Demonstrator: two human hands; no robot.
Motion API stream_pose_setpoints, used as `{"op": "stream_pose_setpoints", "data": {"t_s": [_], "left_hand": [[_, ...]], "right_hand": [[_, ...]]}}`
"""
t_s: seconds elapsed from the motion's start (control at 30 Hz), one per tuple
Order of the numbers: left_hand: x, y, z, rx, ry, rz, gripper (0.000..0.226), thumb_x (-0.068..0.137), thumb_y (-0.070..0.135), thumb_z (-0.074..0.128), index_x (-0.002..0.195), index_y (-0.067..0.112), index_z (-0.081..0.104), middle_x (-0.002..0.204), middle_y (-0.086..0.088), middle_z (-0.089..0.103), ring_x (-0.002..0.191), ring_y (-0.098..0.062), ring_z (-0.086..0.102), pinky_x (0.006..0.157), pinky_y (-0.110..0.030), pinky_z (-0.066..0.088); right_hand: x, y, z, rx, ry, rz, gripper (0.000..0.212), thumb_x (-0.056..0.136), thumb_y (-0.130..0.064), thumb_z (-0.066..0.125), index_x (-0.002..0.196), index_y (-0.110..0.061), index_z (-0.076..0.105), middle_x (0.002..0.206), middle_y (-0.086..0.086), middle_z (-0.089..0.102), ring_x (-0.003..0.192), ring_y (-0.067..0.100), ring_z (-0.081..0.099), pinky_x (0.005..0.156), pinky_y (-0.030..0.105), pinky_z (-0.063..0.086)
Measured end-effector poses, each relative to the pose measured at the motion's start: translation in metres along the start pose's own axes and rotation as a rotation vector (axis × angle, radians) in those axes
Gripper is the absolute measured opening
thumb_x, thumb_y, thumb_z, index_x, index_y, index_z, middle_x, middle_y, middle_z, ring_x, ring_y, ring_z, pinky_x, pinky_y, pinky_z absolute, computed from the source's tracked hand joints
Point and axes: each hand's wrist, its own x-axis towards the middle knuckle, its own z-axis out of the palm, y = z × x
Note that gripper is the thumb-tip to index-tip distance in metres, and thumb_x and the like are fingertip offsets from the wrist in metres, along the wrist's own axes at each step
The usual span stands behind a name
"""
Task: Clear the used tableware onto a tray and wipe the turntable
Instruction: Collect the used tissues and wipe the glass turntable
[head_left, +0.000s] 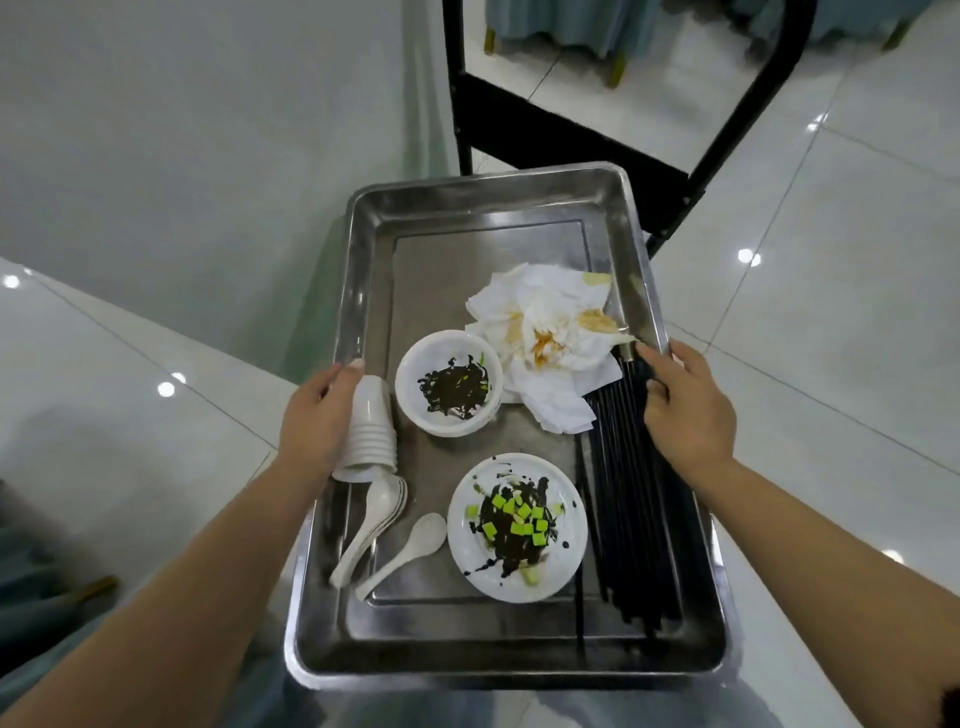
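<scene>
Scene is evenly and brightly lit from overhead. Small round ceiling-lamp highlights are mirrored in the glossy floor tiles (831, 260). Soft glare is seen on the steel tray (374, 249), strongest along its far rim. Shadows are faint and short. Wide-angle distortion is noted: tile lines and forearms are bent toward the edges. Centre is held sharp; the lower-left corner and bottom edge are smeared.
</scene>
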Motion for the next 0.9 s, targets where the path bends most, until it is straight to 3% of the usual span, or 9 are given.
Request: {"op": "stream_pose_setpoints", "data": {"t_s": [0.1, 0.2, 0.27, 0.37, 0.47, 0.6, 0.73, 0.9], "left_hand": [[0.041, -0.041, 0.032, 0.009, 0.013, 0.042, 0.038, 0.083, 0.055, 0.055, 0.097, 0.023, 0.069, 0.1, 0.0, 0.068, 0.099, -0.021, 0.063, 0.097, -0.045, 0.047], [0.078, -0.085, 0.064, 0.042, 0.019, 0.075, 0.051, 0.08, 0.06, 0.052, 0.11, 0.021, 0.067, 0.107, -0.002, 0.067, 0.101, -0.021, 0.062, 0.099, -0.047, 0.046], [0.101, -0.112, 0.084, 0.054, 0.015, 0.098, 0.045, 0.087, 0.053, 0.054, 0.113, 0.018, 0.065, 0.109, -0.001, 0.066, 0.103, -0.021, 0.061, 0.099, -0.041, 0.045], [0.128, -0.139, 0.113, 0.094, 0.002, 0.17, 0.028, 0.094, 0.041, 0.053, 0.111, 0.021, 0.062, 0.104, -0.001, 0.06, 0.097, -0.019, 0.056, 0.087, -0.028, 0.039], [0.153, -0.157, 0.132, 0.124, -0.018, 0.252, 0.031, 0.094, 0.043, 0.053, 0.11, 0.019, 0.063, 0.103, -0.001, 0.059, 0.095, -0.018, 0.054, 0.083, -0.026, 0.033], [0.189, -0.176, 0.145, 0.146, -0.033, 0.323, 0.061, 0.078, 0.061, 0.048, 0.115, 0.016, 0.066, 0.114, -0.005, 0.065, 0.107, -0.022, 0.058, 0.094, -0.033, 0.042], [0.211, -0.19, 0.149, 0.201, -0.042, 0.335, 0.078, 0.072, 0.072, 0.045, 0.126, 0.018, 0.061, 0.132, -0.003, 0.059, 0.122, -0.021, 0.052, 0.106, -0.035, 0.035], [0.22, -0.202, 0.152, 0.239, -0.05, 0.334, 0.064, 0.083, 0.06, 0.051, 0.128, 0.016, 0.059, 0.133, -0.007, 0.057, 0.122, -0.024, 0.051, 0.097, -0.029, 0.031]], "right_hand": [[0.006, 0.032, 0.065, 0.056, 0.009, 0.075, 0.046, 0.093, -0.01, 0.048, 0.132, -0.034, 0.054, 0.146, -0.005, 0.04, 0.109, 0.025, 0.057, 0.075, 0.028, 0.04], [0.009, 0.062, 0.127, 0.088, 0.012, 0.109, 0.046, 0.093, -0.01, 0.049, 0.132, -0.033, 0.055, 0.146, -0.005, 0.04, 0.112, 0.025, 0.056, 0.079, 0.029, 0.041], [0.013, 0.078, 0.162, 0.102, 0.017, 0.101, 0.046, 0.093, -0.01, 0.048, 0.132, -0.033, 0.054, 0.146, -0.005, 0.04, 0.111, 0.025, 0.056, 0.081, 0.029, 0.042], [0.023, 0.098, 0.206, 0.098, 0.034, 0.091, 0.046, 0.093, -0.009, 0.048, 0.133, -0.032, 0.053, 0.146, -0.004, 0.041, 0.113, 0.024, 0.056, 0.081, 0.029, 0.042], [0.032, 0.113, 0.244, 0.104, 0.044, 0.107, 0.046, 0.093, -0.009, 0.048, 0.134, -0.03, 0.053, 0.147, -0.002, 0.04, 0.115, 0.025, 0.054, 0.083, 0.031, 0.044], [0.041, 0.129, 0.281, 0.109, 0.036, 0.064, 0.05, 0.092, -0.006, 0.047, 0.136, -0.03, 0.05, 0.145, 0.003, 0.04, 0.104, 0.031, 0.058, 0.078, 0.035, 0.048], [0.049, 0.131, 0.3, 0.092, -0.038, 0.019, 0.059, 0.09, -0.003, 0.045, 0.14, -0.034, 0.043, 0.141, 0.006, 0.041, 0.098, 0.034, 0.058, 0.071, 0.034, 0.046], [0.048, 0.133, 0.31, 0.026, -0.135, -0.021, 0.064, 0.088, -0.004, 0.043, 0.143, -0.037, 0.034, 0.14, 0.007, 0.039, 0.096, 0.034, 0.058, 0.068, 0.033, 0.046]]}}
